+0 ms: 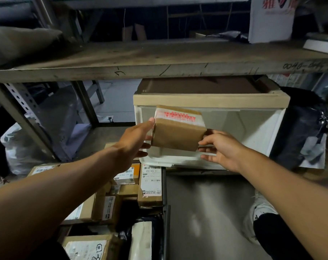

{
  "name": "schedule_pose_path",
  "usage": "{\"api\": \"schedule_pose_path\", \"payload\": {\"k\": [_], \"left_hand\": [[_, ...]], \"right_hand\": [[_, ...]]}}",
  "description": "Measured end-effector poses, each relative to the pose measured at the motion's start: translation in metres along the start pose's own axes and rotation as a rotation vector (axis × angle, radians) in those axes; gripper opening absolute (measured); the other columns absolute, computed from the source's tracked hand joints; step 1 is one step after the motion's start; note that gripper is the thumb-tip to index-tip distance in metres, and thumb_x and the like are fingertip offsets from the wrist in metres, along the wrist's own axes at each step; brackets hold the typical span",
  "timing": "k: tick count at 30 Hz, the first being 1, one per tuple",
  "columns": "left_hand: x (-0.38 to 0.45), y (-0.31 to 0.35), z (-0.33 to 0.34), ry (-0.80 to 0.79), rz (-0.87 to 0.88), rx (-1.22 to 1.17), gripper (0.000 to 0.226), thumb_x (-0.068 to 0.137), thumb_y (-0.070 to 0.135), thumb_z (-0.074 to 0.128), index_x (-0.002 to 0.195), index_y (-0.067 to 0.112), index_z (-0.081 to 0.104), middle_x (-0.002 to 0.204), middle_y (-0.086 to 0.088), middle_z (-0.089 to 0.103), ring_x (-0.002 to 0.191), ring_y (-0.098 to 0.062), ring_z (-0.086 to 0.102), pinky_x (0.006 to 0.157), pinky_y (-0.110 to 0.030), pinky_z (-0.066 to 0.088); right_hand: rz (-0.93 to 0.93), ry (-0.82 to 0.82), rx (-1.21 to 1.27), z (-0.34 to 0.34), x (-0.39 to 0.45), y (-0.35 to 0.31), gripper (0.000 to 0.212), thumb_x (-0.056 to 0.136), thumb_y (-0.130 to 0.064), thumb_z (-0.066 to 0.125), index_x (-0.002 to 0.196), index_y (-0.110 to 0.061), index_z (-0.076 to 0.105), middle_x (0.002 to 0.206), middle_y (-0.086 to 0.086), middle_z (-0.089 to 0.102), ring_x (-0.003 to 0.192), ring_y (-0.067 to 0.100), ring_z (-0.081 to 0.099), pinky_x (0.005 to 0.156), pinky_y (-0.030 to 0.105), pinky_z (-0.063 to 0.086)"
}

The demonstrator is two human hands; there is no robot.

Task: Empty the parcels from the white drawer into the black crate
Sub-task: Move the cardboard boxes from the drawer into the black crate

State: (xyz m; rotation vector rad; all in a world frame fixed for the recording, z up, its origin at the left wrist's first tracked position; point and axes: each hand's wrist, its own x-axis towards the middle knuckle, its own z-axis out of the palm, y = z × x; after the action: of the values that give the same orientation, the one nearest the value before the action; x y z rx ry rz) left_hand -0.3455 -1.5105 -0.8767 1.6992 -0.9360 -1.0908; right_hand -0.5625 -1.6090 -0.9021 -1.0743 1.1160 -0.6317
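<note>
A brown cardboard parcel [178, 132] with red-printed tape on top hangs in front of the white drawer [257, 136], which is pulled out under a wooden shelf. My left hand [135, 139] grips the parcel's left side, thumb on its upper edge. My right hand [221, 147] is at its lower right corner, fingers spread and touching the box. The visible inside of the drawer shows bare white walls. The black crate [165, 212] sits on the floor at lower left, holding several labelled cardboard parcels [150, 184].
A thick wooden shelf board [159, 59] runs across above the drawer. A perforated metal rack post [24, 113] slants at left. Black plastic bags [300, 132] stand right of the drawer. A white shoe [260, 209] rests on the grey floor at lower right.
</note>
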Motion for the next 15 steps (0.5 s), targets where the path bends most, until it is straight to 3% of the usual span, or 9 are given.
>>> {"api": "schedule_pose_path", "payload": {"k": [3, 5, 7, 11, 15], "left_hand": [[0.0013, -0.0008, 0.0027, 0.020, -0.005, 0.024, 0.064, 0.096, 0.064, 0.041, 0.144, 0.023, 0.048, 0.123, -0.009, 0.059, 0.108, -0.022, 0.056, 0.081, -0.035, 0.046], [0.0007, -0.0024, 0.0043, 0.029, 0.003, 0.023, 0.058, 0.096, 0.062, 0.044, 0.139, 0.023, 0.051, 0.122, -0.007, 0.058, 0.109, -0.022, 0.056, 0.085, -0.036, 0.046], [0.0011, -0.0045, 0.0054, 0.041, 0.033, 0.004, 0.043, 0.097, 0.057, 0.048, 0.121, 0.022, 0.058, 0.126, -0.005, 0.058, 0.114, -0.024, 0.056, 0.089, -0.038, 0.047], [0.0014, -0.0039, 0.0079, 0.084, 0.083, -0.072, 0.039, 0.096, 0.046, 0.057, 0.113, 0.010, 0.061, 0.122, -0.010, 0.064, 0.115, -0.028, 0.061, 0.097, -0.043, 0.051], [-0.0008, -0.0004, 0.0082, 0.106, 0.122, -0.104, 0.034, 0.099, 0.046, 0.052, 0.110, 0.016, 0.062, 0.115, -0.006, 0.065, 0.106, -0.027, 0.065, 0.092, -0.044, 0.054]], "right_hand": [[-0.019, 0.003, -0.015, -0.0020, 0.0016, 0.0018, 0.020, 0.088, -0.012, 0.074, 0.107, -0.015, 0.067, 0.113, 0.005, 0.069, 0.110, 0.023, 0.064, 0.080, 0.036, 0.056], [-0.031, -0.003, -0.013, -0.0029, 0.0014, 0.0019, 0.048, 0.083, -0.026, 0.080, 0.127, -0.015, 0.063, 0.127, 0.004, 0.065, 0.120, 0.023, 0.060, 0.089, 0.039, 0.057], [-0.052, -0.004, 0.012, -0.0033, 0.0008, 0.0003, 0.071, 0.076, -0.038, 0.084, 0.136, -0.011, 0.058, 0.132, 0.006, 0.063, 0.123, 0.024, 0.059, 0.096, 0.042, 0.055], [-0.139, 0.067, 0.009, 0.0012, -0.0001, -0.0010, 0.042, 0.084, -0.039, 0.078, 0.109, -0.007, 0.067, 0.115, 0.010, 0.072, 0.107, 0.023, 0.069, 0.097, 0.042, 0.054], [-0.131, 0.061, 0.025, 0.0049, -0.0017, -0.0019, 0.037, 0.089, -0.046, 0.072, 0.107, -0.014, 0.067, 0.113, 0.009, 0.073, 0.105, 0.022, 0.070, 0.086, 0.039, 0.060]]}}
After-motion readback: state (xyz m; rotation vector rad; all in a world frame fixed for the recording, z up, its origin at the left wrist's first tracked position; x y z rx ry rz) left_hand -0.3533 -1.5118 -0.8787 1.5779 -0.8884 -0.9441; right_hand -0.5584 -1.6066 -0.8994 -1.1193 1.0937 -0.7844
